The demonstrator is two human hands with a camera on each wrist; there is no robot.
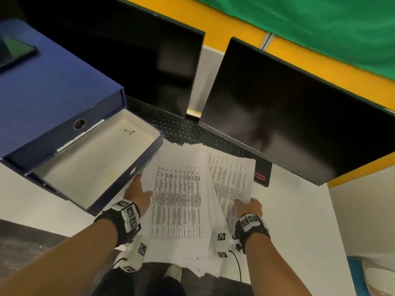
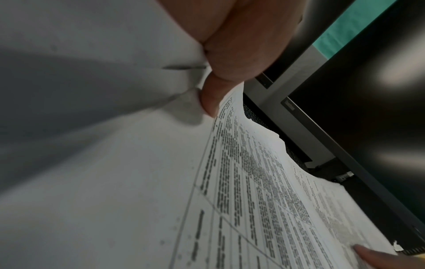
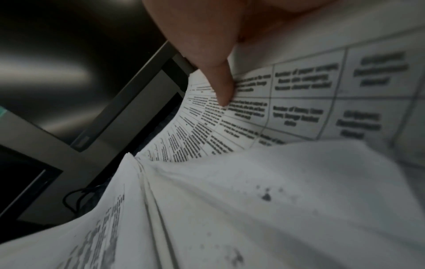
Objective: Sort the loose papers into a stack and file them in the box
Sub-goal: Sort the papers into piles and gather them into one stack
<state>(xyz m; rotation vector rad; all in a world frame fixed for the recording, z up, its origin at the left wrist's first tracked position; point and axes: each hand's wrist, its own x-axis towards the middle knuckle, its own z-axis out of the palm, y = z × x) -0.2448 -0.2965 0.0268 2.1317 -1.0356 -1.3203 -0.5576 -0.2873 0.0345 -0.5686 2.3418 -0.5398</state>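
A thick bundle of printed papers (image 1: 177,199) with tables of text sags between both hands over the white desk. My left hand (image 1: 140,193) grips its left edge, thumb on top; the left wrist view shows the thumb (image 2: 211,98) pressed on the sheets (image 2: 253,182). My right hand (image 1: 248,205) grips the right edge, where the sheets (image 3: 253,182) fan apart under its thumb (image 3: 220,85). The blue file box (image 1: 53,99) lies at the left with its grey-lined lid flap (image 1: 96,159) open toward the papers.
Two dark monitors (image 1: 149,56) (image 1: 299,116) stand behind the papers, with a black keyboard (image 1: 188,131) under them. A phone (image 1: 15,52) lies on the box. The white desk (image 1: 299,210) extends to the right; a blue-and-white object (image 1: 372,274) sits at the lower right.
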